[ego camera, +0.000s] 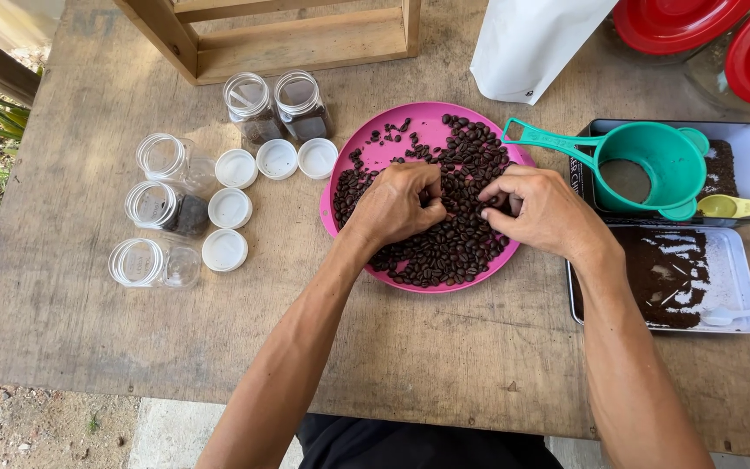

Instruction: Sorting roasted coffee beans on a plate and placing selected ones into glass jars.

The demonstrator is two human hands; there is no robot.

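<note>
Round pink plastic plate (392, 143) sits flat on the wooden table, centre of view. It holds a loose single layer of dark brown roasted coffee beans (444, 252), dense on the right and near side, sparse at the upper left, where bare pink shows. A few stray beans (390, 133) lie apart near the far rim.

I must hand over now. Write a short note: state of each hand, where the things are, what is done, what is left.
Left hand: on the coffee beans, fingers curled, picking.
Right hand: same, pinching beans.
Beans lie on the pink plate at table centre.
Done: two jars behind the plate hold some dark contents.
Left: all five lids are off; one jar on its side looks empty.
</note>
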